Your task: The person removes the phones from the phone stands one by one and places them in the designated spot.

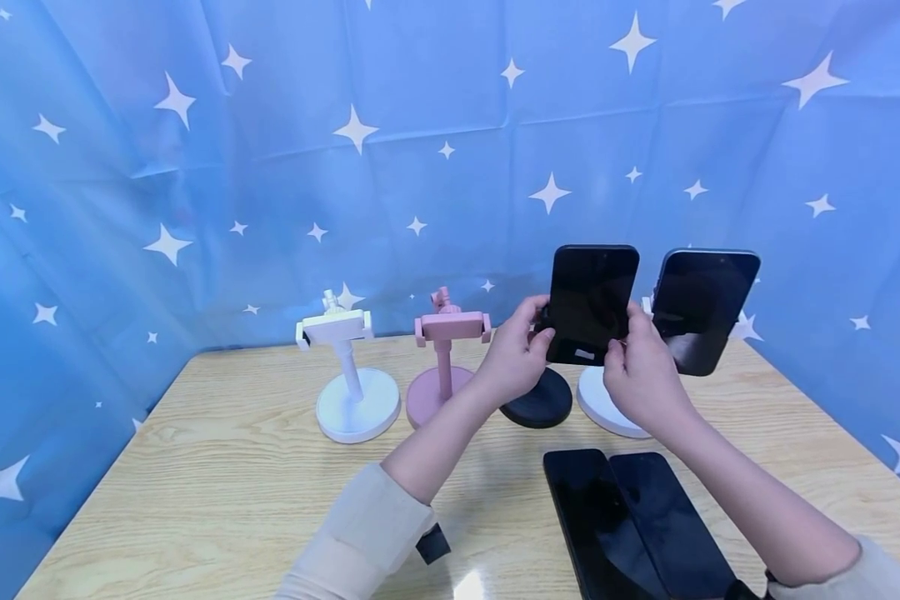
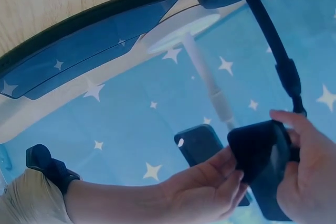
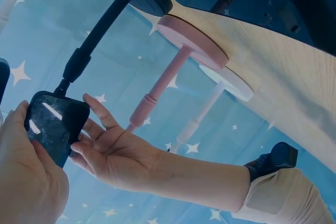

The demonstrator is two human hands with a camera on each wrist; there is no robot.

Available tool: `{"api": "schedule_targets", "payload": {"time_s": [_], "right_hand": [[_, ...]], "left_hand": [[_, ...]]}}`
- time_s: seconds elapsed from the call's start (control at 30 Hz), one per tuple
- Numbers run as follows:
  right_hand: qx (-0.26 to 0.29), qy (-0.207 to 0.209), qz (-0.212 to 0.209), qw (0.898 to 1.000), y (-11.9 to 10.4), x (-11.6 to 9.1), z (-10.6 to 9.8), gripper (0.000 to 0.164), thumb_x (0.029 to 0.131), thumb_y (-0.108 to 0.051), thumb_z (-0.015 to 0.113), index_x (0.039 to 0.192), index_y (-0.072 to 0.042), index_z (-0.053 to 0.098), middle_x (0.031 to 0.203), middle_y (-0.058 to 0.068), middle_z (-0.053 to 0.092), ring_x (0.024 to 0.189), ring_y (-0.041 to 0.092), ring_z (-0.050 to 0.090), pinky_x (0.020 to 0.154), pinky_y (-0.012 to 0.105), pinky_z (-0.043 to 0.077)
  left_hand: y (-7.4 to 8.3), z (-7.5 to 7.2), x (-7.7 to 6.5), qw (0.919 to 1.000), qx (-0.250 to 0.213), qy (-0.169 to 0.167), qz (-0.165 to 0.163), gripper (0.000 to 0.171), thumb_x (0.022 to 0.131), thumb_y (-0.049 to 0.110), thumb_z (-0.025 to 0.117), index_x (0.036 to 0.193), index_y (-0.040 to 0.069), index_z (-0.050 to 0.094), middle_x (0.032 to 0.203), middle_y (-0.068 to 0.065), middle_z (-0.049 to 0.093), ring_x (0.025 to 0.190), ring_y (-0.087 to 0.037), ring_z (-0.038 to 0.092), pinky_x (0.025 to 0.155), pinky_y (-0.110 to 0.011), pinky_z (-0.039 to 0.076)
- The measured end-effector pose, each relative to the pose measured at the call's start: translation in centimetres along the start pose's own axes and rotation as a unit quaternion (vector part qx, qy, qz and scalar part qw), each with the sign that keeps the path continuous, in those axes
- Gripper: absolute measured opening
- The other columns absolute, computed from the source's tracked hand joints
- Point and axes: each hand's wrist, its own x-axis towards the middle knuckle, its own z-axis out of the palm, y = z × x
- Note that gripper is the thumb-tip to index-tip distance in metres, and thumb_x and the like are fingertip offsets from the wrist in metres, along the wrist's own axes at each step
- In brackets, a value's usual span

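A black smartphone (image 1: 594, 300) stands upright in front of the black phone stand, whose round base (image 1: 538, 402) shows below. My left hand (image 1: 512, 352) grips the phone's left edge, thumb in front and fingers behind. On the opposite edge my right hand (image 1: 643, 371) pinches the phone near its lower corner. The black stand's pole (image 3: 97, 32) reaches to the back of the phone in the right wrist view; the clamp there is mostly hidden. A second smartphone (image 1: 705, 308) sits upright on the white stand (image 1: 607, 408) to the right.
Two dark smartphones (image 1: 596, 517) lie side by side on the wooden table (image 1: 255, 467), nearest my right forearm. To the left, a pink stand (image 1: 444, 367) and another white stand (image 1: 357, 404) have no phone in them. A blue star-patterned curtain (image 1: 420, 75) hangs behind.
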Motion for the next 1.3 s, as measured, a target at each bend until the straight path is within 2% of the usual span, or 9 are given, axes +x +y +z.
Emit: {"api": "schedule_targets", "payload": {"time_s": [0.1, 0.27, 0.43, 0.53, 0.7, 0.97, 1.1, 1.23, 1.3], "right_hand": [[-0.006, 0.017, -0.007, 1.000, 0.0, 0.0, 0.2, 0.052, 0.090, 0.006, 0.037, 0.136, 0.018, 0.015, 0.134, 0.039, 0.027, 0.118, 0.050, 0.036, 0.093, 0.060, 0.033], [-0.017, 0.059, -0.023, 0.998, -0.2, -0.1, 0.5, 0.045, 0.088, 0.008, 0.040, 0.129, 0.022, 0.026, 0.125, 0.039, 0.036, 0.114, 0.050, 0.039, 0.092, 0.060, 0.034], [-0.014, 0.087, -0.032, 0.996, -0.3, -0.1, 0.4, 0.038, 0.086, 0.010, 0.041, 0.122, 0.021, 0.035, 0.118, 0.038, 0.043, 0.107, 0.048, 0.045, 0.088, 0.058, 0.038], [-0.011, 0.090, -0.040, 0.995, -0.2, -0.2, 0.3, 0.033, 0.086, 0.011, 0.042, 0.118, 0.019, 0.039, 0.109, 0.035, 0.048, 0.096, 0.045, 0.050, 0.079, 0.055, 0.042], [-0.009, 0.096, -0.043, 0.994, -0.1, -0.5, 0.3, 0.029, 0.085, 0.011, 0.043, 0.113, 0.018, 0.042, 0.100, 0.032, 0.051, 0.087, 0.043, 0.053, 0.072, 0.052, 0.044], [-0.007, 0.100, -0.044, 0.994, 0.0, -0.7, 0.3, 0.027, 0.084, 0.012, 0.044, 0.112, 0.016, 0.044, 0.099, 0.031, 0.053, 0.086, 0.043, 0.056, 0.070, 0.051, 0.046], [-0.006, 0.099, -0.044, 0.994, 0.0, -0.9, 0.2, 0.026, 0.084, 0.012, 0.045, 0.110, 0.015, 0.045, 0.099, 0.030, 0.053, 0.087, 0.043, 0.056, 0.071, 0.051, 0.046], [-0.007, 0.103, -0.049, 0.993, 0.1, -1.1, 0.1, 0.026, 0.083, 0.013, 0.047, 0.110, 0.014, 0.045, 0.098, 0.029, 0.054, 0.086, 0.042, 0.058, 0.070, 0.050, 0.046], [-0.011, 0.110, -0.056, 0.992, 0.1, -1.2, 0.0, 0.027, 0.083, 0.013, 0.048, 0.110, 0.013, 0.046, 0.096, 0.028, 0.055, 0.084, 0.040, 0.058, 0.069, 0.045, 0.046]], "left_hand": [[0.0, 0.0, -0.1, 1.0000, -0.006, 0.002, -0.003, 0.040, 0.095, 0.001, 0.043, 0.135, 0.005, 0.037, 0.122, -0.015, 0.052, 0.097, -0.027, 0.057, 0.063, -0.020, 0.045], [-0.2, 0.0, -0.2, 1.0000, -0.004, 0.003, -0.001, 0.037, 0.095, 0.001, 0.044, 0.131, 0.002, 0.041, 0.120, -0.014, 0.053, 0.093, -0.025, 0.060, 0.059, -0.017, 0.043], [-0.3, 0.0, -0.4, 0.9998, 0.016, -0.001, 0.015, 0.037, 0.095, 0.001, 0.044, 0.131, 0.001, 0.040, 0.119, -0.013, 0.054, 0.078, -0.020, 0.058, 0.054, -0.017, 0.041], [-0.3, 0.0, -0.6, 0.9994, 0.023, 0.004, 0.024, 0.036, 0.094, 0.001, 0.044, 0.131, 0.002, 0.042, 0.119, -0.013, 0.054, 0.086, -0.017, 0.061, 0.057, -0.015, 0.043], [-0.2, 0.1, -0.8, 0.9990, 0.022, 0.013, 0.037, 0.036, 0.094, -0.001, 0.045, 0.129, 0.001, 0.043, 0.122, -0.014, 0.054, 0.105, -0.020, 0.059, 0.067, -0.016, 0.047], [-0.1, 0.1, -0.9, 0.9989, 0.019, 0.016, 0.039, 0.036, 0.093, -0.002, 0.045, 0.129, 0.001, 0.044, 0.121, -0.014, 0.054, 0.102, -0.020, 0.060, 0.067, -0.016, 0.047], [-0.2, 0.2, -1.1, 0.9984, 0.022, 0.014, 0.049, 0.036, 0.093, -0.003, 0.045, 0.129, -0.001, 0.043, 0.121, -0.015, 0.054, 0.102, -0.022, 0.060, 0.074, -0.016, 0.048], [0.0, 0.1, -1.4, 0.9977, 0.030, 0.012, 0.060, 0.037, 0.092, -0.003, 0.046, 0.129, -0.002, 0.042, 0.122, -0.016, 0.054, 0.102, -0.023, 0.060, 0.071, -0.016, 0.047], [0.1, 0.1, -1.5, 0.9971, 0.036, 0.014, 0.065, 0.037, 0.092, -0.003, 0.046, 0.129, -0.002, 0.043, 0.122, -0.016, 0.054, 0.099, -0.022, 0.061, 0.067, -0.015, 0.047]]}}
